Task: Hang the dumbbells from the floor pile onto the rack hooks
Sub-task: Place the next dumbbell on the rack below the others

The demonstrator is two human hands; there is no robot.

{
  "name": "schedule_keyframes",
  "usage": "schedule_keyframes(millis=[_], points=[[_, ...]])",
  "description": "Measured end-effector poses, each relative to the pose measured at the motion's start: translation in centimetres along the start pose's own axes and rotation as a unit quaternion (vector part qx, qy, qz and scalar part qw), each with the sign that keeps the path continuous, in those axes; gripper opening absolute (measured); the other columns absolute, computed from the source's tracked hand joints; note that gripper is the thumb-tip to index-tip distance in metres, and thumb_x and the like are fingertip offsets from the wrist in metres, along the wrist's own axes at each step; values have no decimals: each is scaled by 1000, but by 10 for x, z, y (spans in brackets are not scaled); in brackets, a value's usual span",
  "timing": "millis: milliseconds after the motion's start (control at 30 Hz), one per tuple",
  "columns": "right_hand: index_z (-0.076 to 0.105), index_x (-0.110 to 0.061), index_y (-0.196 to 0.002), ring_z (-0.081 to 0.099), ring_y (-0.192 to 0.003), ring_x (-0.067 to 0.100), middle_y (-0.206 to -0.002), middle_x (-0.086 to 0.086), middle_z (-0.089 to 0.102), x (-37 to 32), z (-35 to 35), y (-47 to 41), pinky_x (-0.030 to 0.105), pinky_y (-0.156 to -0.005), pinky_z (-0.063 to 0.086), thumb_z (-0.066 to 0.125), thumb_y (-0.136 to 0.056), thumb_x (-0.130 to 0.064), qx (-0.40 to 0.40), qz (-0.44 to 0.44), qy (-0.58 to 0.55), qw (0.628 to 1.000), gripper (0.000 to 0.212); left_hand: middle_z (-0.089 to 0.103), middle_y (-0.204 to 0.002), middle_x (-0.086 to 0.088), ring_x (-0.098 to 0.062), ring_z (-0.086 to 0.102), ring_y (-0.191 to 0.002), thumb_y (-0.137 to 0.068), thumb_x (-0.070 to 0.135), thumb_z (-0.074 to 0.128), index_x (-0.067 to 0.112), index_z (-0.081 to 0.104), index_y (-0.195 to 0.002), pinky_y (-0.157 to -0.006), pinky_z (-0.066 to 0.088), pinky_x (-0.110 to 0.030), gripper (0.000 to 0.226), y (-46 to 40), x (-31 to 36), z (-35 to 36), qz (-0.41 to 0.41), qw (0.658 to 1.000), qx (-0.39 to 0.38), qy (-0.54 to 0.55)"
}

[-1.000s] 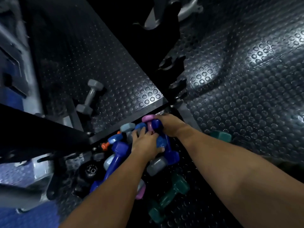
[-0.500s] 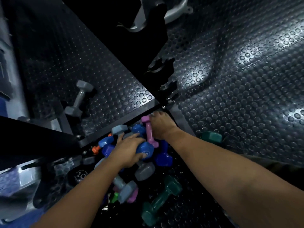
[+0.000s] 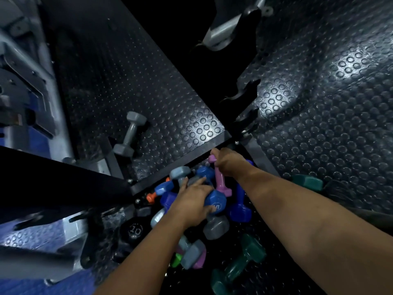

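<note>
Rubber flooring with raised round studs [image 3: 319, 128] spreads on every side of me, dull grey and glossy where light hits it. My left hand [image 3: 191, 203] is curled around the handle of a smooth blue hex-ended dumbbell [image 3: 215, 202] on top of the floor pile, its near head showing white print. My right hand [image 3: 228, 165] grips the far end of a slim pink-purple coated dumbbell [image 3: 220, 179], which slants down beside the blue one. Packed under and around them lie a grey hex-ended dumbbell [image 3: 215, 227], a darker blue dumbbell [image 3: 239, 206], a black round weight marked 10 [image 3: 133, 229] and a dark green dumbbell [image 3: 238, 267] a little apart at the near edge. The pile sits in a tight corner against the raised edge of a studded platform [image 3: 180, 145]. A lone pale grey dumbbell [image 3: 130, 134] rests on that platform. Black rack hooks [image 3: 244, 92] jut from the dark upright beyond my right hand, with open studded floor to their right.
</note>
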State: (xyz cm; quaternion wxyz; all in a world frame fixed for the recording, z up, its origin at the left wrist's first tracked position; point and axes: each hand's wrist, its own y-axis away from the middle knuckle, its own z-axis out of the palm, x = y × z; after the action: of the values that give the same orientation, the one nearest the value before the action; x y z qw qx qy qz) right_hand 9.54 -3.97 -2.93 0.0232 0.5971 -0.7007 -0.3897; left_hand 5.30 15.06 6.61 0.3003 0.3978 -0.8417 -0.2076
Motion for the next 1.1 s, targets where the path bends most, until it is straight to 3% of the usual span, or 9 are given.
schedule_keyframes(millis=[200,333,433,567,700,767,900,1033,1100], points=[[54,-21,-127,68,-104,37,-116,13,65,7,4,23,42,-85,56,63,-95,-16,62,-43,3,997,34,50,-154,5,-9,7,-158,-93,46,67,26,49,-145,-126,-11,-53,58,4,3,15,0,1000,26,1],[52,-22,-140,62,-116,34,-133,11,60,0,0,68,46,-89,59,72,-88,-17,95,-76,-9,993,55,52,-151,8,-12,7,-158,-95,40,65,29,47,-146,-126,-10,-55,55,8,18,25,-26,999,46,-2],[58,-18,-130,60,-117,32,-130,11,59,-6,2,102,43,-87,60,83,-76,-19,166,-107,-9,980,59,51,-152,13,-10,6,-158,-95,38,66,32,46,-146,-127,-6,-55,56,10,24,30,-56,996,65,15],[61,-22,-117,62,-104,29,-113,7,59,-17,5,139,31,-78,60,87,-62,-14,188,-126,56,972,61,52,-151,13,-8,6,-158,-94,41,62,34,52,-136,-126,-6,-58,44,13,26,26,-78,995,61,32],[55,-20,-134,54,-113,31,-127,11,52,-24,-4,151,39,-102,52,76,-76,-12,159,-82,56,982,62,49,-154,9,-6,14,-156,-82,64,60,35,55,-135,-123,-11,-60,60,12,27,13,-103,993,41,43],[47,-23,-145,49,-116,33,-136,14,44,-33,-24,142,43,-105,46,68,-84,-12,111,-79,60,989,65,45,-158,9,-7,13,-156,-77,69,64,35,55,-136,-122,-13,-61,68,9,28,15,-108,992,35,46],[41,-24,-145,48,-126,41,-147,20,32,-36,-47,101,49,-104,50,81,-84,-25,-11,-52,122,991,73,47,-154,13,-8,12,-157,-82,56,71,37,56,-136,-117,-21,-62,58,3,39,32,-101,993,37,41],[35,-19,-154,50,-134,37,-153,10,40,-17,-41,97,51,-106,47,74,-89,-23,-94,-73,169,978,75,51,-145,13,-9,5,-158,-88,42,69,32,53,-135,-121,-15,-64,51,6,43,44,-75,996,43,-4],[43,-22,-147,54,-128,38,-141,12,48,-5,-38,104,46,-106,49,70,-89,-23,-96,-49,112,988,64,54,-143,15,-6,8,-157,-86,42,70,31,55,-130,-124,-9,-61,48,8,35,43,-69,996,57,30]])
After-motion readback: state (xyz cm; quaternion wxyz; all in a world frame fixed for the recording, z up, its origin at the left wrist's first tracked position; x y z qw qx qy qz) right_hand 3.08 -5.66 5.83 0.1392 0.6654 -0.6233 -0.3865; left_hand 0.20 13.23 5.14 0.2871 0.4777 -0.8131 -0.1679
